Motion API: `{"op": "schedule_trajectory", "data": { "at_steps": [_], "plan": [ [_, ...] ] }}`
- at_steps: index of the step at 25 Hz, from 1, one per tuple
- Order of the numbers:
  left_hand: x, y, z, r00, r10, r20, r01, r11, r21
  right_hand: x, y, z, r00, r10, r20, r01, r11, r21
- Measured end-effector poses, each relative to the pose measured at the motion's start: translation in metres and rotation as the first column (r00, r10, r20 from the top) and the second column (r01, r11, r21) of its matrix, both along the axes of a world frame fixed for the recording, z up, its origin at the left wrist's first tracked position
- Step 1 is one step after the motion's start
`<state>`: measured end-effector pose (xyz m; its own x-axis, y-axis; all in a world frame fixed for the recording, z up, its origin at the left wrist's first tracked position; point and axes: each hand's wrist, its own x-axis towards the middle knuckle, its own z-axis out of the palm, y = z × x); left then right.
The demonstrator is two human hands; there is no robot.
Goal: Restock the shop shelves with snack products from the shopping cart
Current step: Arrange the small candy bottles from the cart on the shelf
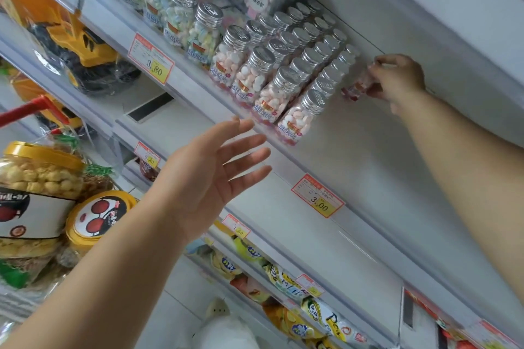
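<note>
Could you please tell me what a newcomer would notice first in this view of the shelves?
Rows of silver-capped candy bottles fill the upper shelf. At their right end the right hand pinches a small bottle, while the left hand hovers open before the shelf's front edge. Yellow-lidded snack jars sit at lower left.

Shelf (368, 164) bare right of candy bottles (283, 82), open to front edge, right hand (397, 79) with bottle (357, 88) occupying the back.

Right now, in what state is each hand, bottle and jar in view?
Left hand: open, holding nothing.
Right hand: pinching a small bottle beside the rows.
Shelf bottles: capped, standing in rows.
Big jar: yellow lid on, upright.
Second jar: lid on, tilted.
</note>
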<state>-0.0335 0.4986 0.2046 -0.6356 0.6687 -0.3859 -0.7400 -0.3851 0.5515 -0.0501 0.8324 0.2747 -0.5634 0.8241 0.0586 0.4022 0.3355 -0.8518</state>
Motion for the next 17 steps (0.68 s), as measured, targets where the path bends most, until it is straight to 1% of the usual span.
{"op": "schedule_trajectory", "data": {
  "at_steps": [2,3,5,8,12,15,17],
  "plan": [
    [0.0,0.001,-0.002,1.0,0.014,0.007,-0.014,1.0,-0.008,-0.013,-0.003,0.005,1.0,0.029,-0.012,-0.031,0.987,-0.159],
    [-0.001,0.001,-0.002,1.0,0.024,0.013,-0.024,1.0,-0.009,-0.018,-0.004,0.007,0.999,0.023,-0.042,-0.032,0.971,-0.235],
    [-0.002,0.002,-0.002,0.999,0.043,0.025,-0.042,0.999,-0.01,-0.025,-0.005,0.009,0.995,0.013,-0.096,-0.044,0.945,-0.323],
    [-0.005,0.002,-0.004,0.998,0.062,0.029,-0.062,0.998,-0.008,-0.036,-0.008,0.01,0.992,-0.017,-0.127,-0.03,0.934,-0.357],
    [-0.007,-0.002,-0.009,0.996,0.079,0.035,-0.079,0.997,-0.009,-0.051,-0.005,0.007,0.979,-0.115,-0.168,0.052,0.939,-0.34],
    [-0.006,-0.005,-0.012,0.995,0.094,0.045,-0.094,0.996,-0.009,-0.061,-0.006,0.008,0.978,-0.104,-0.179,0.038,0.939,-0.342],
    [-0.007,-0.007,-0.013,0.994,0.102,0.044,-0.102,0.995,-0.001,-0.064,-0.006,0.01,0.979,-0.078,-0.186,0.001,0.925,-0.381]
  ]
}}
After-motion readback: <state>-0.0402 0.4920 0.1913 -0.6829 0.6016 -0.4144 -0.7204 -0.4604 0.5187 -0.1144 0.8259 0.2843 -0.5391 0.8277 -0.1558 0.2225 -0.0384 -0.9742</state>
